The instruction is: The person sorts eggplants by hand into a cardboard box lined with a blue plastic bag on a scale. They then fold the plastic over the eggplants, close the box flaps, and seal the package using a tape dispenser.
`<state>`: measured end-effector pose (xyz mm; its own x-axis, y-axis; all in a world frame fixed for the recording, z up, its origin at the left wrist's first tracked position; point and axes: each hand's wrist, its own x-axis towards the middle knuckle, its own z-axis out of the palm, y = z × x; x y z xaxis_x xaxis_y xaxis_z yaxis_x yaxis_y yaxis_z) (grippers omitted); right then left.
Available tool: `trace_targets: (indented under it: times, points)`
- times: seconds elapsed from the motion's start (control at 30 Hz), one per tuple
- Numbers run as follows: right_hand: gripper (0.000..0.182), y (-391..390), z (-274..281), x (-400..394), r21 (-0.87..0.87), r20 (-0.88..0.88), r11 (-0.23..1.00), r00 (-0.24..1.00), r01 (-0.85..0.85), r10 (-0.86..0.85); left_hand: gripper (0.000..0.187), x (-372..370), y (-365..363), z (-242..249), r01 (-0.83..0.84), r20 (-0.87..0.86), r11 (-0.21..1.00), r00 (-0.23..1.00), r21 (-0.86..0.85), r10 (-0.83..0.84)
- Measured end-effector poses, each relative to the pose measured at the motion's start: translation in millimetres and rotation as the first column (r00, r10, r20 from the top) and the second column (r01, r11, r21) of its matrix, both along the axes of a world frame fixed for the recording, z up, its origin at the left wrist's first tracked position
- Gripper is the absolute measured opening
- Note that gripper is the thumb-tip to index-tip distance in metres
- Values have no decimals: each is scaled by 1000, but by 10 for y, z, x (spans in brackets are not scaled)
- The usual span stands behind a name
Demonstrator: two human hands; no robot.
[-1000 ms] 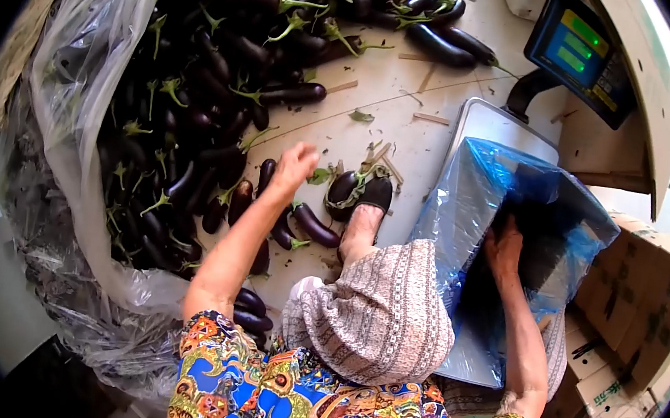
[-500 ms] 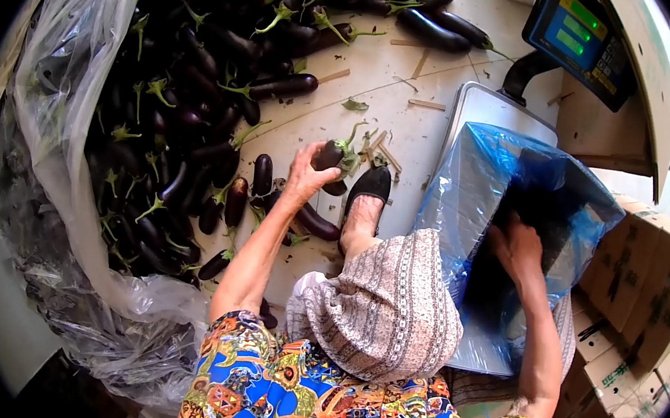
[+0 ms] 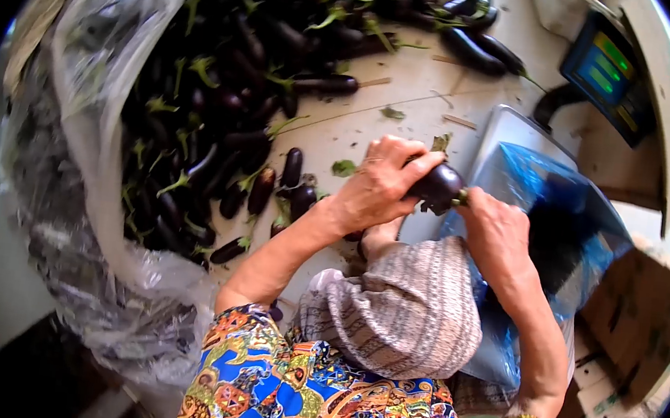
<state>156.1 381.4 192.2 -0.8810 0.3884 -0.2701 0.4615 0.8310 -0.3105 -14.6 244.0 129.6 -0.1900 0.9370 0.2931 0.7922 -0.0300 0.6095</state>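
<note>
A dark purple eggplant (image 3: 438, 189) is up in front of my knee, between both hands. My left hand (image 3: 387, 180) is wrapped round its left side. My right hand (image 3: 498, 230) pinches its green stem at the right end. Bits of dried leaf hang at the eggplant's edges. Just right of my right hand is a box lined with blue plastic (image 3: 512, 158), dark inside. A large heap of eggplants (image 3: 240, 101) covers the floor at the upper left, with a few loose ones (image 3: 262, 191) near my left forearm.
A scale display (image 3: 606, 74) with green digits stands at the upper right, over the metal scale platform (image 3: 515, 128). Clear plastic sheeting (image 3: 89, 142) edges the heap on the left. Cardboard boxes (image 3: 634, 314) stand at the right. Leaf scraps (image 3: 344, 167) lie on the floor.
My right hand has come out of the blue-lined box to the eggplant's stem. My left hand has moved right with the eggplant. The whole view has shifted slightly.
</note>
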Motion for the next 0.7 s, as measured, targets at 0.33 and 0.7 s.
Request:
trace_targets:
  times: [0.33, 0.7]
  points:
    - [11, 151, -104, 431, -586, -214, 723, 790, 366, -574, 66, -3, -407, -884, -47, 882, 908, 223, -416, 415]
    - [54, 646, 720, 1043, -851, -72, 417, 717, 318, -694, 60, 247, 966, 770, 319, 966, 940, 180, 123, -188]
